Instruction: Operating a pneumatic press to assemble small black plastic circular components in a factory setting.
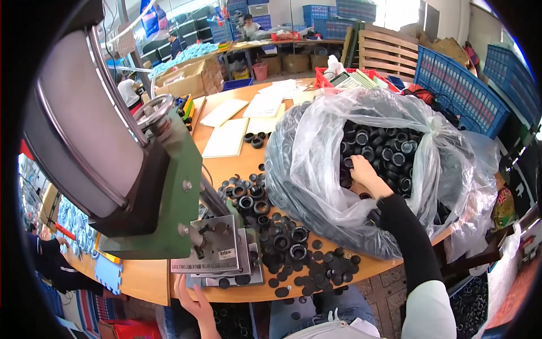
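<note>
My right hand (361,172) reaches into a large clear plastic bag (316,169) full of small black toy tyres (389,152); its fingers rest among them, and I cannot tell whether they hold any. My left hand (192,299) grips the near edge of the wooden table (226,164), below the grey metal base plate (217,248) of a green hand press (164,192). Loose black tyres and discs (282,243) lie scattered on the table between the press and the bag.
White sheets (228,135) lie at the table's far side. Blue crates (463,90) and a wooden pallet (389,51) stand at the back right. People work at distant tables (248,25). Another person's arm (51,248) shows at the lower left.
</note>
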`<state>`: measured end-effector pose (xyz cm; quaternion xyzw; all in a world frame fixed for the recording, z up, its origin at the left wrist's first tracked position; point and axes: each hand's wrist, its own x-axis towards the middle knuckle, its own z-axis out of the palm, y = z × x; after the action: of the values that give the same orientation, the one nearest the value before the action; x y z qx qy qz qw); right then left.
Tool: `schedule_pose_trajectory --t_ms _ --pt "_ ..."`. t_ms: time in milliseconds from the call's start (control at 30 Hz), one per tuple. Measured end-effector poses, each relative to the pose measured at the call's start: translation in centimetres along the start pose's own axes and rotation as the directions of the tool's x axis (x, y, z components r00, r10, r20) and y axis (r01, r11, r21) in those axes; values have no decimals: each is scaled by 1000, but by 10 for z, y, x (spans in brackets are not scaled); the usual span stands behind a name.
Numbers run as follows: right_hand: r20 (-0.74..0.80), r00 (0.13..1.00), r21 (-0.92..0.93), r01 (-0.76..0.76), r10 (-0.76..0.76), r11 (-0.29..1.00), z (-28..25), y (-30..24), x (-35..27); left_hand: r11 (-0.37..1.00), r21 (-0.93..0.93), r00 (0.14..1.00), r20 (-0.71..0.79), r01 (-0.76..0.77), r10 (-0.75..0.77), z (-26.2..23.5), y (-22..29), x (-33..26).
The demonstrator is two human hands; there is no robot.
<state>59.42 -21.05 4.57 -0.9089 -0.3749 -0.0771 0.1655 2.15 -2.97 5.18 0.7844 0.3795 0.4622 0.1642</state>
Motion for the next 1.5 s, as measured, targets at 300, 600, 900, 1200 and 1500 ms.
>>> schedule_pose_trajectory --t_ms 300,600,900,1200,1500 --pt "-99 988 167 -99 117 981 20 -1 15 965 -263 992 -121 0 -33 42 73 34" --pt "-80 996 867 90 -42 489 -104 -119 -105 999 -15 978 -204 -37 33 53 57 25" --pt "-88 894 914 247 -439 320 -66 -310 -195 921 -174 879 -280 348 -385 -21 17 -59" --pt "-194 855 786 429 -481 445 -61 -344 -191 834 165 849 -153 526 -505 -54 -48 -132" --pt "-133 943 840 270 -305 470 -46 -379 -198 945 314 994 -80 94 -72 -5 -52 -34"
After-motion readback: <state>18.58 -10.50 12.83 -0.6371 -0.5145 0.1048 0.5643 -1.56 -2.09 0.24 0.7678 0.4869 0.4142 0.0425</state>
